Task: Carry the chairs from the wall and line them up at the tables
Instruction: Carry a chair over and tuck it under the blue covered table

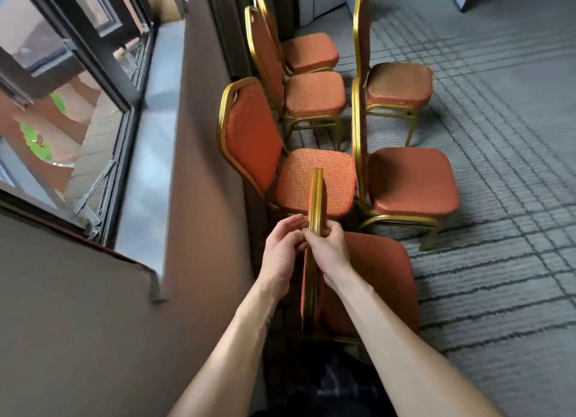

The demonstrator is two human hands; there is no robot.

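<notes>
Gold chair back (315, 195) stands between left hand (282, 253) and right hand (327, 249), fingers (334, 229) clamped on its frame

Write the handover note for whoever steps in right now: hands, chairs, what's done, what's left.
Hands: left hand and right hand both grip the top of the gold backrest frame of the nearest chair.
Chairs: five more stand ahead, three wall-side chairs in a row and two second-row chairs beside them.
Done: no chair is visibly placed at a table, and no table is clearly in view.
Left: carry the gripped chair to the tables, then fetch the others and line them all up.
</notes>
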